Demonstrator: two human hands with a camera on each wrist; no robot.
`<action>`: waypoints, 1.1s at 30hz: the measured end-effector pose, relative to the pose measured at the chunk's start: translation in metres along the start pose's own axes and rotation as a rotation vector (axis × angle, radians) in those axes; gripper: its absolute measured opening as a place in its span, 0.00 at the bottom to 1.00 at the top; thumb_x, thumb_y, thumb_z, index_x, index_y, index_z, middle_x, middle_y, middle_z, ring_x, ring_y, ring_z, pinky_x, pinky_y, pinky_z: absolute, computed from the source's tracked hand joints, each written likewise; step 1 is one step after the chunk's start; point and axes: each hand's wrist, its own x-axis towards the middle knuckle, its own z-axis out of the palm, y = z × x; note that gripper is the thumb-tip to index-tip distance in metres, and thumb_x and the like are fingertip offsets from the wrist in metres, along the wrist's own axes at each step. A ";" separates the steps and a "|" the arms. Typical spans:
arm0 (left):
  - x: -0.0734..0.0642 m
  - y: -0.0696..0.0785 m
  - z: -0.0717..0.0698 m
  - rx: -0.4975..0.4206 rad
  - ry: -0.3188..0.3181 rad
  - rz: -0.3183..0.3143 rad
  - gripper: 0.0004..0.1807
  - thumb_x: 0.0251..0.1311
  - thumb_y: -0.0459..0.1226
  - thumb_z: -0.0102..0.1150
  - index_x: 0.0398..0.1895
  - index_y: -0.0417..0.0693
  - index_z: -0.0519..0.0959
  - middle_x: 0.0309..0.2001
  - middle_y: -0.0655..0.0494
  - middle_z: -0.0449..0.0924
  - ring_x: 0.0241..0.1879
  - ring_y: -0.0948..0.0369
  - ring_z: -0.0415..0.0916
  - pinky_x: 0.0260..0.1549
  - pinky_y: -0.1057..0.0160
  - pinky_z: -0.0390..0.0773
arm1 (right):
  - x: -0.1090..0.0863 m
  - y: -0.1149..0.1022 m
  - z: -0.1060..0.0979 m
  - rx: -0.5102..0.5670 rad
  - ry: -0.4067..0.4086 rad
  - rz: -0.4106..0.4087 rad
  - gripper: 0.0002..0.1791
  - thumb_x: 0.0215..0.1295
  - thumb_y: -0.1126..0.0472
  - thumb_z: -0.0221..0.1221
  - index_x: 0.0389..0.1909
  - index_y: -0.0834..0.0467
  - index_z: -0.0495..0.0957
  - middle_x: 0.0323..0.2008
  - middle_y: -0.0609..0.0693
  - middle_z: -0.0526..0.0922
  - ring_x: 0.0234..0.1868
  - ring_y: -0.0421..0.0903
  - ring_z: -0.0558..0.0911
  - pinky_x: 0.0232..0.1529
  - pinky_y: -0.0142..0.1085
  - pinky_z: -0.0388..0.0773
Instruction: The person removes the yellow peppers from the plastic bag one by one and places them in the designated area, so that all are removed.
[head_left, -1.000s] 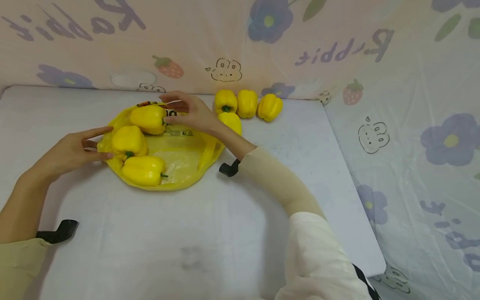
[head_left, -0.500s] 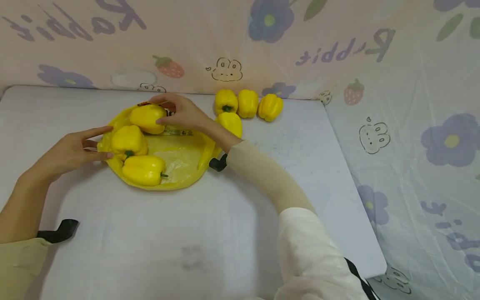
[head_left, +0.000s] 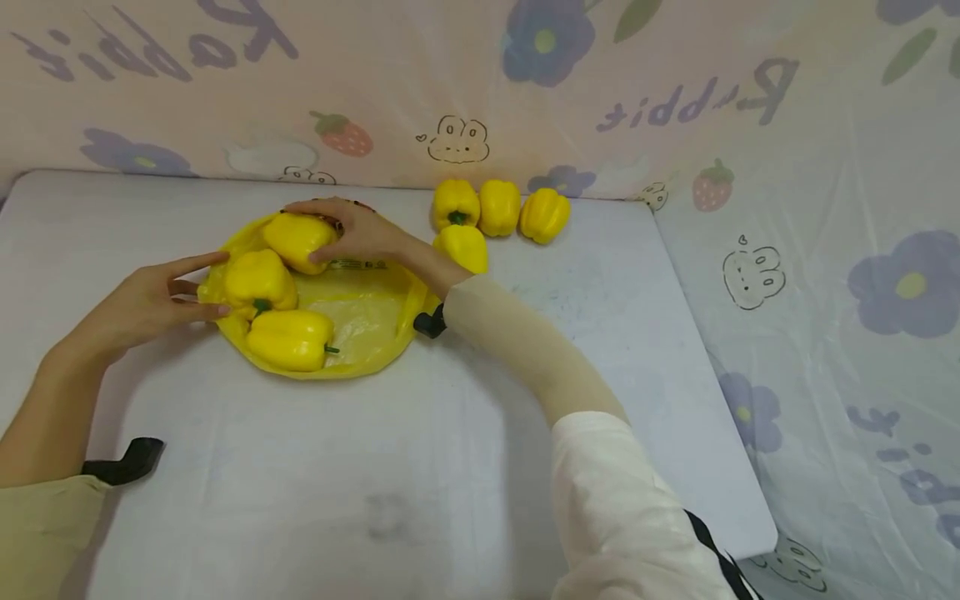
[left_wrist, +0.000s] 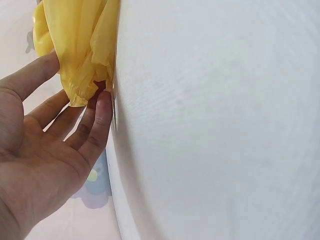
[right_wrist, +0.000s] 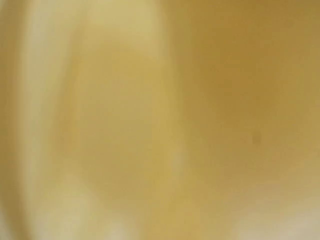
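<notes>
A yellow plastic bag [head_left: 363, 321] lies spread on the white table, three yellow bell peppers resting in its left half. My right hand [head_left: 365, 233] grips the far bell pepper [head_left: 295, 242], thumb on its near side and fingers over the back. The middle bell pepper [head_left: 260, 282] and the near bell pepper [head_left: 291, 341] lie beside it. At the bag's left end, my left hand [head_left: 156, 304] rests with fingers spread against the plastic. In the left wrist view, its fingertips touch the bag's gathered end [left_wrist: 82, 75]. Only blurred yellow fills the right wrist view.
Behind my right forearm, a bell pepper [head_left: 462, 248] sits at the bag's right edge. Three more stand along the back: a left one [head_left: 455, 202], a middle one [head_left: 499, 207] and a right one [head_left: 545, 215]. A printed curtain [head_left: 390, 75] borders the white table [head_left: 420, 500].
My right hand has moved left onto the far bell pepper and closed its grip. That pepper has tilted, its right end turning toward me. The left hand stays at the bag.
</notes>
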 end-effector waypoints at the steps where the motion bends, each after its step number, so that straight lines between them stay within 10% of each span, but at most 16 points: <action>1: 0.000 0.000 0.000 -0.001 -0.002 -0.002 0.48 0.64 0.51 0.64 0.80 0.55 0.48 0.72 0.28 0.55 0.65 0.32 0.57 0.55 0.28 0.62 | 0.001 0.000 0.001 -0.016 -0.010 0.009 0.45 0.59 0.49 0.70 0.76 0.43 0.60 0.73 0.41 0.60 0.66 0.34 0.62 0.64 0.22 0.56; 15: -0.003 -0.003 0.002 0.018 0.000 -0.013 0.49 0.63 0.54 0.63 0.80 0.53 0.48 0.70 0.26 0.56 0.64 0.31 0.59 0.54 0.27 0.64 | -0.001 -0.004 0.004 0.021 -0.005 0.076 0.45 0.57 0.47 0.71 0.75 0.37 0.60 0.72 0.36 0.61 0.63 0.34 0.66 0.63 0.24 0.61; 33: -0.006 0.000 0.002 0.049 0.014 0.000 0.49 0.64 0.54 0.62 0.80 0.52 0.47 0.70 0.25 0.56 0.63 0.31 0.59 0.52 0.27 0.65 | -0.054 -0.008 -0.028 0.148 0.155 0.122 0.44 0.60 0.45 0.69 0.75 0.34 0.59 0.71 0.34 0.62 0.62 0.37 0.69 0.60 0.28 0.68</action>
